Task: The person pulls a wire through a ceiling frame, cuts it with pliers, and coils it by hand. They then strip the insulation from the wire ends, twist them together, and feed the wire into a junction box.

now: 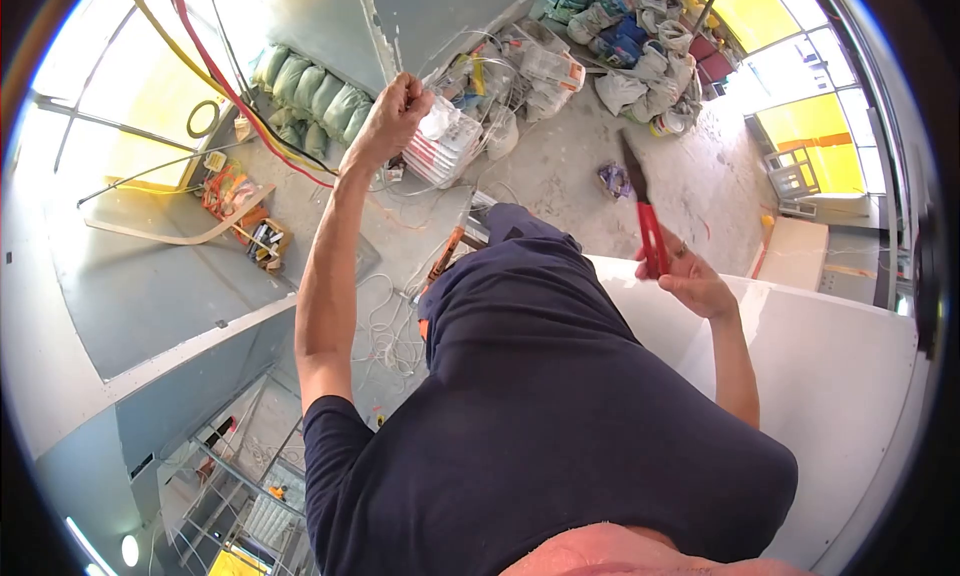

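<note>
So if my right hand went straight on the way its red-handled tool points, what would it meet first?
Probably the white sack ahead: the red-handled tool in your right hand lines up with it in the picture. Depth is unclear, so that's only a guess.

The right hand [698, 284] grips a red-handled tool [648, 231], possibly a saw, before the edge of a white panel [820, 366]; the left hand [390, 126] is curled.

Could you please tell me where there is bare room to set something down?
Bare floor shows between the heaped bags and the white board, right of the red-handled tool in the right hand. It is crowded beyond the left hand, with a white sack and stacked green bags, and lower down, with loose cables.
</note>
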Available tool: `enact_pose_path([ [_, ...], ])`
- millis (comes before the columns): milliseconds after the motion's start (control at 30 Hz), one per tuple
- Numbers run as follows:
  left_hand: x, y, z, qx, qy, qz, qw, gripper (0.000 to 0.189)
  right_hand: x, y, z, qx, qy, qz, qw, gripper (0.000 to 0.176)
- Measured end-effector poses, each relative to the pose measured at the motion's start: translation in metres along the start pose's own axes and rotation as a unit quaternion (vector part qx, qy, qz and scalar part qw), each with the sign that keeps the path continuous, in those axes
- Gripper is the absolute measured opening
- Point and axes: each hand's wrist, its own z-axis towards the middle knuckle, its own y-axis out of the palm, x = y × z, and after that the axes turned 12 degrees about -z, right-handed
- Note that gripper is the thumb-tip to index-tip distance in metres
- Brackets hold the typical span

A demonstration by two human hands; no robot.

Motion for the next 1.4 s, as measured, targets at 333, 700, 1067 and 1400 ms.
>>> enact_pose_path([
  [333, 0.005, 0.010, -0.016, -0.058, 0.000, 0.079, 0.995, 0.024, -0.021, 0.059, 0.164, 0.034, 0.026, -0.129, 0.991, 0.039],
  [700, -0.010, 0.025, -0.024, -0.099, 0.023, 0.090, 0.991, 0.014, -0.026, 0.045, 0.192, -0.015, 0.108, -0.200, 0.974, 0.038],
  [1067, -0.022, 0.024, -0.029, -0.105, 0.046, 0.071, 0.991, 0.016, -0.033, 0.039, 0.198, -0.028, 0.141, -0.208, 0.967, 0.040],
  [1400, -0.013, 0.034, -0.035, -0.138, 0.034, 0.096, 0.985, 0.013, -0.032, 0.037, 0.208, -0.015, 0.132, -0.194, 0.972, 0.039],
])
